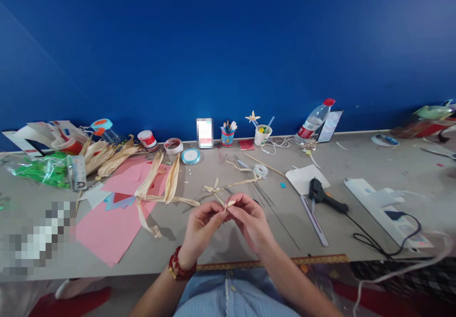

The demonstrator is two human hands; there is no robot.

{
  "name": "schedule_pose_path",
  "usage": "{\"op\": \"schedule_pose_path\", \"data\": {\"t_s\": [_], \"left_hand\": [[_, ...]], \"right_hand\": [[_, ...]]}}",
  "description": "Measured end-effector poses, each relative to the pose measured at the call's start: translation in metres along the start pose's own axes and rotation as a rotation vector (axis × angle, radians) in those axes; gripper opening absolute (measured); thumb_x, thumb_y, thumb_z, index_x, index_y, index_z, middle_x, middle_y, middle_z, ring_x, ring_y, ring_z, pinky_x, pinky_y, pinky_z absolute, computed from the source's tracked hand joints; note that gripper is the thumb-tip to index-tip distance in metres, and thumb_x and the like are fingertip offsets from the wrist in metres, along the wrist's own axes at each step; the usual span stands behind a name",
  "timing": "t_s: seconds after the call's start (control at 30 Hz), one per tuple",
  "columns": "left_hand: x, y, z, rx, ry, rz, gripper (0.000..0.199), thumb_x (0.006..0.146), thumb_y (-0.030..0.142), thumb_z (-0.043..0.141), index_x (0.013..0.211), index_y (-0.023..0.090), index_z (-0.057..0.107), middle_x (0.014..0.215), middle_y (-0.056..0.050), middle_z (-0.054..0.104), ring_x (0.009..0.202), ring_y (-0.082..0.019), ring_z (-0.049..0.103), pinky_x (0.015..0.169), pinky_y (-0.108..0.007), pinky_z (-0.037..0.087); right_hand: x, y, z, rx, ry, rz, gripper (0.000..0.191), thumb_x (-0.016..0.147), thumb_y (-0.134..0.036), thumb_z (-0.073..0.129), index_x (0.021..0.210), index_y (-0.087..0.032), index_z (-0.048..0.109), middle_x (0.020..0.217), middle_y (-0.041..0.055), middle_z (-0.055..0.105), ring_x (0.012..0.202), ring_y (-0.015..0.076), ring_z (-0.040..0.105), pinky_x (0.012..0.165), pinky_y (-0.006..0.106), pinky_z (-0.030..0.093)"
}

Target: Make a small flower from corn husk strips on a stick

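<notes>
Near the table's front edge my two hands meet. My left hand point(204, 226), with a red beaded bracelet at the wrist, pinches a small pale husk piece point(231, 204) from the left. From the right, the fingers of my right hand point(251, 219) are closed on the same piece. Just behind them lies a star-shaped husk flower point(214, 187) on a stem. Long dried corn husks point(151, 177) rest to the left, partly over pink paper sheets point(110, 226). Thin dark wires point(261, 188) lie beyond my right hand.
A black glue gun point(326, 197) rests on white paper at right, beside a purple-grey strip point(314, 222) and a white power strip point(384, 210). Along the back stand a phone point(204, 134), a pen cup point(227, 139), a white cup point(262, 135) and a tilted bottle point(315, 121).
</notes>
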State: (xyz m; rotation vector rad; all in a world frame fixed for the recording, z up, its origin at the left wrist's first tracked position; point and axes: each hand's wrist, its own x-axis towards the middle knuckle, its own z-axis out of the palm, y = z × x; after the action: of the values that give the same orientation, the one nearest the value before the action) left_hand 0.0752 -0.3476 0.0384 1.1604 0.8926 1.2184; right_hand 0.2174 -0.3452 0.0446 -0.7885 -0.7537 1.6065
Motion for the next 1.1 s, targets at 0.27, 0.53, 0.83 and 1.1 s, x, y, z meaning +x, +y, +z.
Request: {"op": "schedule_pose_path", "data": {"t_s": [0.27,0.53,0.83,1.1], "left_hand": [[-0.0007,-0.0020,-0.0013,-0.039,-0.034,0.001,0.016,0.084,0.029,0.071,0.074,0.017,0.069,0.071,-0.003,0.067,0.070,-0.015,0.060,0.065,-0.025,0.046],[-0.0011,-0.0038,-0.0002,-0.069,-0.008,-0.020,0.017,0.082,0.030,0.073,0.073,0.016,0.068,0.069,-0.002,0.065,0.067,-0.013,0.058,0.064,-0.023,0.045],[-0.0023,-0.0093,-0.0012,-0.086,0.004,-0.025,0.017,0.082,0.030,0.073,0.074,0.016,0.069,0.069,-0.001,0.064,0.065,-0.012,0.055,0.062,-0.021,0.043],[-0.0010,-0.0059,0.0019,-0.070,0.026,-0.022,0.020,0.081,0.031,0.073,0.071,0.015,0.068,0.065,0.000,0.061,0.062,-0.010,0.051,0.059,-0.020,0.041]], "right_hand": [[-0.0027,-0.0014,0.0003,0.007,-0.020,-0.004,0.009,0.073,-0.025,0.079,0.076,-0.020,0.072,0.084,0.0008,0.062,0.070,0.0132,0.056,0.067,0.026,0.048],[-0.0032,-0.0005,-0.0013,0.009,-0.053,-0.023,0.004,0.076,-0.022,0.076,0.076,-0.020,0.073,0.086,0.0007,0.061,0.071,0.0120,0.056,0.067,0.024,0.047],[-0.0028,0.0041,-0.0022,-0.018,-0.043,-0.074,0.008,0.074,-0.022,0.080,0.078,-0.020,0.072,0.085,0.0002,0.061,0.071,0.0126,0.057,0.066,0.025,0.050],[-0.0036,0.0027,0.0009,-0.070,-0.040,-0.106,0.004,0.077,-0.022,0.077,0.077,-0.021,0.073,0.084,0.0004,0.061,0.070,0.0126,0.057,0.066,0.024,0.049]]}}
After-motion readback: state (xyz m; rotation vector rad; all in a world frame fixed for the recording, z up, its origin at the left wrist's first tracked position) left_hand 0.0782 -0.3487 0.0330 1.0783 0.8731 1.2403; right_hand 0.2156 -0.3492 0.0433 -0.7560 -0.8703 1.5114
